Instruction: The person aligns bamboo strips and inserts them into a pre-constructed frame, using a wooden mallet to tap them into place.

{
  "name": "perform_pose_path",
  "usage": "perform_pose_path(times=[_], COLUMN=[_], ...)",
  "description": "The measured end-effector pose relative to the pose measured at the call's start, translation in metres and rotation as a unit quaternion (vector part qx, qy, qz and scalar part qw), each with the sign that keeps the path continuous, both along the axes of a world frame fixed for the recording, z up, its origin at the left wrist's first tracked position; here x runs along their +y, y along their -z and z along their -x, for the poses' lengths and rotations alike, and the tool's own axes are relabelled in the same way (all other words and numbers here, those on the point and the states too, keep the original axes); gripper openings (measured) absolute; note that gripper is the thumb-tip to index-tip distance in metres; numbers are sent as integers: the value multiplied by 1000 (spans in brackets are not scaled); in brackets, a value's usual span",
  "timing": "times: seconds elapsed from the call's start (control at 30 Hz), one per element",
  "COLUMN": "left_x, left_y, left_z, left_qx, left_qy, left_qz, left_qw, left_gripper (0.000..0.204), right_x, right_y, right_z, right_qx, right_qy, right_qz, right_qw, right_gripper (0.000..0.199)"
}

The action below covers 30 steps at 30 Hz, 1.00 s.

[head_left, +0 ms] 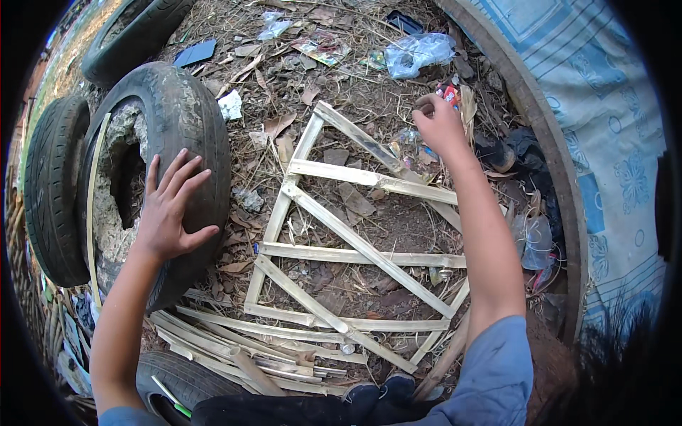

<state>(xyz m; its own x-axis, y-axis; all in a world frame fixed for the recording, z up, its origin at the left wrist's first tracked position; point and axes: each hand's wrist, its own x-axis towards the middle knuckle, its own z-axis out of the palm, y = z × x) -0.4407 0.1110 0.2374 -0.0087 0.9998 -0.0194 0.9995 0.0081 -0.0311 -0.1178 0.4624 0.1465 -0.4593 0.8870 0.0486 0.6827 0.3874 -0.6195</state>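
My left hand (174, 206) is open, fingers spread, over the tread of a worn black tire (195, 121) whose inside holds a rough grey mass. Whether the palm touches the rubber I cannot tell. My right hand (440, 128) reaches out beyond the far right part of a bamboo frame (355, 255), its fingers curled together in a pinch. Anything between those fingertips is too small to make out. A small red packet (450, 93) shows right behind its knuckles. Between my arms the frame lies flat on the ground, made of pale split strips with crosspieces and slanting braces.
Loose bamboo strips (206, 344) lie piled near my feet, beside another tire (188, 376). More tires (57, 192) stand at the left. Plastic bags (419, 53), dry leaves and litter cover the ground. A curved rim (550, 135) borders a blue patterned cloth (625, 177) at right.
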Motion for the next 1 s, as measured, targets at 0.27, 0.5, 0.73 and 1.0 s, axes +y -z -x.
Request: perform_pose_path(times=[0.27,0.5,0.73,1.0], left_x=[10,13,16,15], left_y=[-1,-5,-4,-4], left_z=[1,7,3,4], left_qx=[0,-5,9,7], left_qy=[-29,-31,-43,-38], left_qz=[50,61,68,68], left_qw=[998,998,997,997], left_gripper=[67,60,57,56], right_x=[128,149,159,164], right_y=[64,91,95,117], right_z=[83,96,98,96], right_qx=[-91,-254,-231,-113], right_qy=[46,145,146,216], right_qz=[-129,-51,-40,-30], right_qw=[986,955,961,969], right_gripper=[24,33,27,22])
